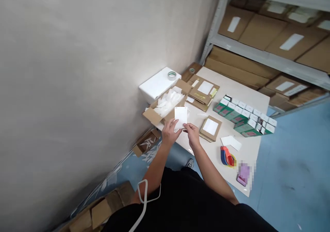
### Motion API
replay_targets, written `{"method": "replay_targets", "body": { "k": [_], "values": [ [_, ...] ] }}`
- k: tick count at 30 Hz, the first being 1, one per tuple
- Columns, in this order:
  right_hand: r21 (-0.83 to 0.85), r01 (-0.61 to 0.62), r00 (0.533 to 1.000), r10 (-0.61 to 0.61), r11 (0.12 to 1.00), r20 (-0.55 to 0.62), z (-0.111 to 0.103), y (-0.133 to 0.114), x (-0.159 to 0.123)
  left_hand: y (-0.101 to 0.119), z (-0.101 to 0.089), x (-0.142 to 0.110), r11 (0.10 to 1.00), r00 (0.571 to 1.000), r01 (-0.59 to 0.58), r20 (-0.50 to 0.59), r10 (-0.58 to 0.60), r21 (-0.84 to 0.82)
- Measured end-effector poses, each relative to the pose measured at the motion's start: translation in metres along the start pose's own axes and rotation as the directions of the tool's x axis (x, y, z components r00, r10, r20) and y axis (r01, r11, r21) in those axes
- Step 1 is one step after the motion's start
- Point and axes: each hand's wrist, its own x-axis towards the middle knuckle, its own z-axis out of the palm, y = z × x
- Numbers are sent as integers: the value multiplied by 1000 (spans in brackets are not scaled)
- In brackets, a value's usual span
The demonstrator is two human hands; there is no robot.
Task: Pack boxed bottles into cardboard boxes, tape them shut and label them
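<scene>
Between my two hands is a flat white rectangular piece point(180, 116), paper or thin card, held upright over the near edge of the table. My left hand point(169, 131) pinches its lower left side. On its lower right corner, the fingers of my right hand point(191, 132) are closed with the thumb in front. Just beyond my left hand stands an open cardboard box point(154, 116) full of white pieces point(170, 100). Right of my right hand lies a small flat cardboard box point(218, 124) with a white label.
Green-and-white boxes point(242, 117) stand in rows on the table point(203, 144). Nearer are white sheets point(231, 142), a red-and-blue tape dispenser point(227, 156) and a purple phone-like item point(243, 175). Labelled cartons point(203, 89) lie behind. A white box point(158, 82) bears a tape roll point(171, 75). Shelving point(257, 55) stands beyond.
</scene>
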Motion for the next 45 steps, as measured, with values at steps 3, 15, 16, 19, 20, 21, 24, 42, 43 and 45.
{"method": "replay_targets", "body": {
  "k": [3, 15, 16, 19, 20, 21, 24, 42, 43, 45],
  "values": [
    [44, 22, 994, -16, 999, -112, -49, -3, 12, 28, 43, 9, 1000, 995, -12, 99, 14, -24],
    [32, 30, 963, -20, 999, -269, -206, -2, 32, 73, 194, 7, 759, 851, 510, 364, -378, -406],
    [17, 21, 960, -16, 1000, -281, -214, 2, 33, 73, 203, 7, 756, 844, 518, 383, -376, -401],
    [-63, -47, 947, 24, 997, -321, -239, 19, 39, 72, 226, 5, 780, 825, 525, 429, -368, -341],
    [-102, -80, 941, 41, 992, -337, -246, 26, 41, 71, 234, 3, 793, 819, 521, 444, -363, -315],
    [-141, -114, 933, 58, 983, -354, -252, 33, 43, 68, 241, 1, 808, 814, 515, 459, -357, -286],
    [-229, -209, 900, 96, 951, -424, -266, 58, 51, 57, 261, -8, 851, 801, 490, 485, -352, -191],
    [-352, -468, 793, 210, 810, -571, -287, 150, 82, -9, 323, -55, 850, 670, 483, 537, -512, 209],
    [-361, -476, 792, 212, 802, -573, -287, 150, 82, -10, 324, -56, 851, 669, 479, 537, -514, 217],
    [-374, -496, 787, 223, 784, -576, -287, 148, 82, -10, 326, -56, 856, 671, 467, 541, -508, 224]
  ]
}}
